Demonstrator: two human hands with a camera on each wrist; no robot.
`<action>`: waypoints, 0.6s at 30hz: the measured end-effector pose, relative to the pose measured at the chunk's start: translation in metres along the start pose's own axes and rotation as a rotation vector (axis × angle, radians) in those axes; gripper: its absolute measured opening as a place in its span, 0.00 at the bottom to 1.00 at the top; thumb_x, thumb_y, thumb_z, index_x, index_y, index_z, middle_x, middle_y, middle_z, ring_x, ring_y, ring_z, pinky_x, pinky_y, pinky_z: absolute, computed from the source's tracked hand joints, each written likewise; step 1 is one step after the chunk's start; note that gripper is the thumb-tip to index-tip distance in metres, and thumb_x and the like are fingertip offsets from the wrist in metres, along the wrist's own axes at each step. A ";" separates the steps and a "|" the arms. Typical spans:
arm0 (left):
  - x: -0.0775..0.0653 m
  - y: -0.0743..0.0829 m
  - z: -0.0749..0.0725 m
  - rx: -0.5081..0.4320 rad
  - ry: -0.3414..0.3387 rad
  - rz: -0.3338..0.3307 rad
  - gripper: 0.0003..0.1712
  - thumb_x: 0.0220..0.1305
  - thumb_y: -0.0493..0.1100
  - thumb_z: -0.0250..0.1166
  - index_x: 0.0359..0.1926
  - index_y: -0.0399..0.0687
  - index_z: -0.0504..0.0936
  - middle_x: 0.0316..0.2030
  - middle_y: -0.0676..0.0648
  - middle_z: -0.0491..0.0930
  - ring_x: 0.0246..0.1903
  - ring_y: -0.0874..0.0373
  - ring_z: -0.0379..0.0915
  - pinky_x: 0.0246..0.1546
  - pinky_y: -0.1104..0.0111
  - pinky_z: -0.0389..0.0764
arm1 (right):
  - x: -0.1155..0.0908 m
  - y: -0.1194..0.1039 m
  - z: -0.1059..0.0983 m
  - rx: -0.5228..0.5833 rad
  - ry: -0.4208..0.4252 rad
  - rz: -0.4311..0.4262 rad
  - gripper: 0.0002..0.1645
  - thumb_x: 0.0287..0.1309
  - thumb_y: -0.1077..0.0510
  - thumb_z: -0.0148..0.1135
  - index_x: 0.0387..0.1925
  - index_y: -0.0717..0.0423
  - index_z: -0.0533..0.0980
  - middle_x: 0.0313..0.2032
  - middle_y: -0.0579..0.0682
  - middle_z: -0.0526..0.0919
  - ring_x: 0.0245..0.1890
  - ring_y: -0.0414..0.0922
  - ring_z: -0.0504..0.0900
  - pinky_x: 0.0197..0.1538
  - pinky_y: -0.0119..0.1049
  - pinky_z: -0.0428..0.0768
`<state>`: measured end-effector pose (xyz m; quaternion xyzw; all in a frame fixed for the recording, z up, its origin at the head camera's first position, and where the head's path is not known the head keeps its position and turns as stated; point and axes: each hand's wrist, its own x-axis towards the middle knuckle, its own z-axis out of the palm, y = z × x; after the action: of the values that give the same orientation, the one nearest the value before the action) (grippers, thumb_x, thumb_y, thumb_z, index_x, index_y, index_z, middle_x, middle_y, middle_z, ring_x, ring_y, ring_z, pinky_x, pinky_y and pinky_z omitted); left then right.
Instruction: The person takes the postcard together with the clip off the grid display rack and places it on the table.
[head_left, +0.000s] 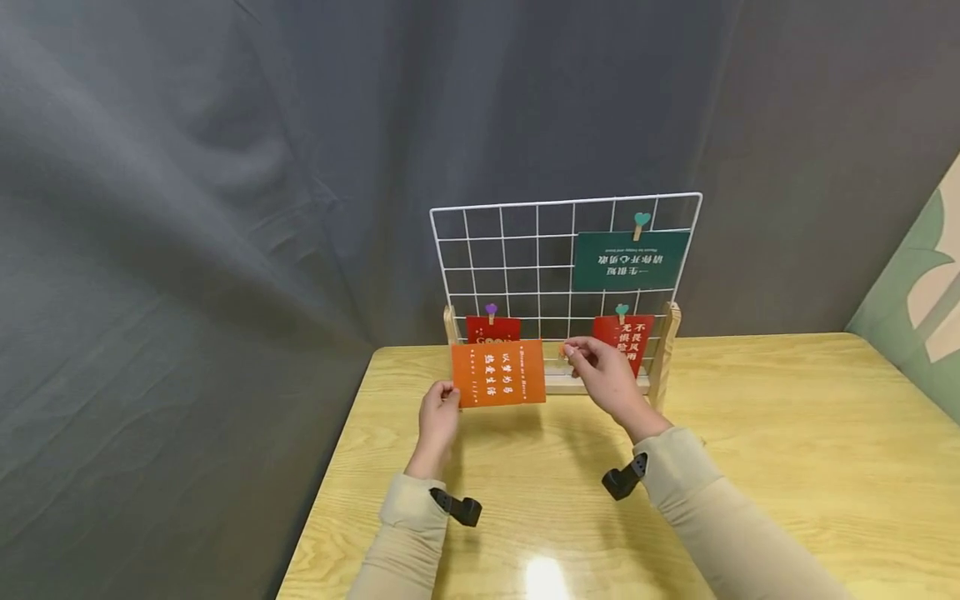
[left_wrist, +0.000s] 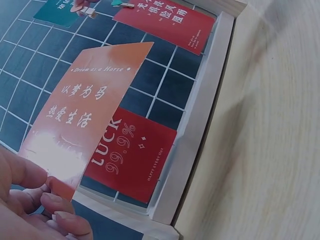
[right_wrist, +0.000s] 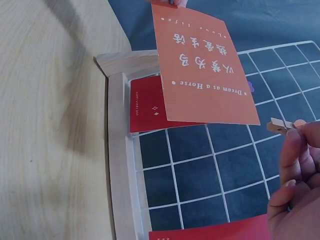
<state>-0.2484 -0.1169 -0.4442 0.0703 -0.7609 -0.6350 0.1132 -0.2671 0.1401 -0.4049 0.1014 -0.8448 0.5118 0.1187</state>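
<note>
Head view: the orange card (head_left: 498,373), long axis sideways, was pinched by the left hand (head_left: 437,418) in front of the wire grid (head_left: 537,267), its free end toward the clothespin (head_left: 562,351) pinched by the right hand (head_left: 609,379).

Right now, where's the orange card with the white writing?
In the head view, the orange card is in the left hand, before the lower left of the white grid, partly hiding a red card, left of the right hand.
</note>
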 end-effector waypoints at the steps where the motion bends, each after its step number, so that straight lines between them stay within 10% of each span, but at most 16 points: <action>1: 0.000 -0.001 0.001 0.003 -0.002 0.000 0.08 0.76 0.31 0.53 0.46 0.30 0.78 0.35 0.45 0.71 0.35 0.54 0.67 0.36 0.66 0.69 | -0.001 0.001 -0.001 -0.001 -0.002 0.002 0.16 0.78 0.56 0.55 0.53 0.66 0.80 0.32 0.54 0.81 0.32 0.50 0.79 0.28 0.35 0.71; 18: -0.007 -0.016 -0.002 0.031 -0.094 -0.010 0.09 0.76 0.30 0.52 0.47 0.28 0.77 0.38 0.43 0.73 0.39 0.51 0.69 0.39 0.64 0.71 | -0.018 0.028 -0.005 0.062 0.013 0.084 0.17 0.78 0.59 0.55 0.54 0.72 0.78 0.35 0.58 0.81 0.35 0.58 0.80 0.30 0.32 0.74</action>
<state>-0.2413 -0.1203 -0.4605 0.0461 -0.7746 -0.6265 0.0731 -0.2577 0.1582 -0.4318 0.0663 -0.8314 0.5427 0.0993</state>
